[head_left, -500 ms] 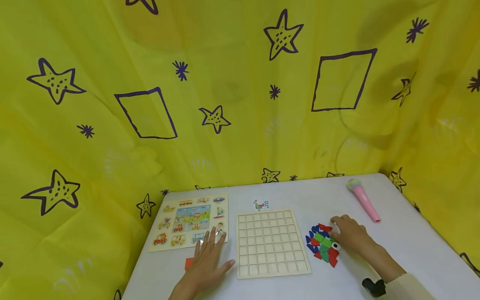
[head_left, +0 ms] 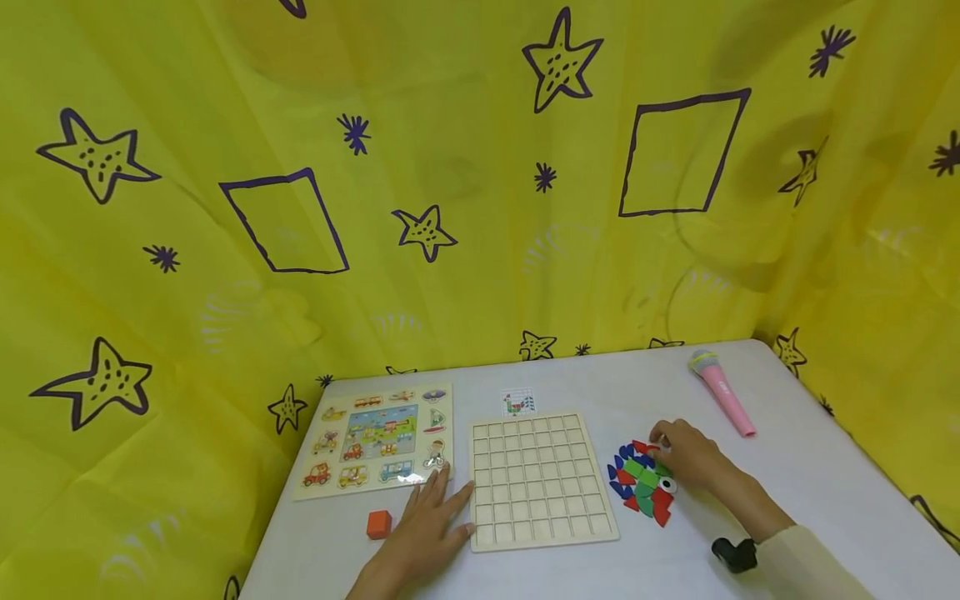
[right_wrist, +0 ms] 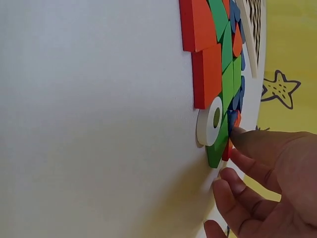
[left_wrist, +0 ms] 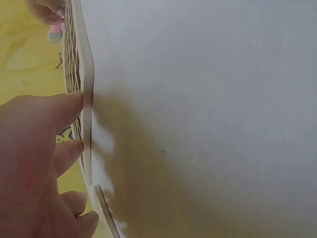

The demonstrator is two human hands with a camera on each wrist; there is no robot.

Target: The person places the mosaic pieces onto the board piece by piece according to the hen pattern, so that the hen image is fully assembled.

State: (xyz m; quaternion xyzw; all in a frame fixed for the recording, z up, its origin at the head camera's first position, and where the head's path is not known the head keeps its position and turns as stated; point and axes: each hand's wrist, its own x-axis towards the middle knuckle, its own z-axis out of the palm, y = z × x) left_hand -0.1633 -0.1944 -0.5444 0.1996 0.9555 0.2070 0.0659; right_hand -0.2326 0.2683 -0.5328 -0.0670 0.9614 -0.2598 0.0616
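A wooden grid board [head_left: 542, 483] lies flat in the middle of the table. My left hand [head_left: 426, 529] rests beside it, thumb and forefinger touching its left edge; the left wrist view shows the thumb [left_wrist: 69, 106] against that edge. To the right, red, green and blue flat blocks [head_left: 645, 477] lie together with a white ring piece [right_wrist: 210, 121]. At their far end my right hand [head_left: 690, 454] pinches a red block [right_wrist: 227, 151] between thumb and forefinger, low at the tabletop. The fingers partly hide this block.
A picture puzzle board [head_left: 315, 446] lies left, with an orange cube [head_left: 379, 524] in front of it. A small pattern card [head_left: 518, 402] sits behind the grid board. A pink toy microphone [head_left: 726, 396] lies at the back right. Yellow curtain [head_left: 480, 167] surrounds the table.
My left hand has moved right to the grid board's edge, uncovering more of the orange cube. My right hand's thumb and fingers have drawn together and moved slightly left at the red block.
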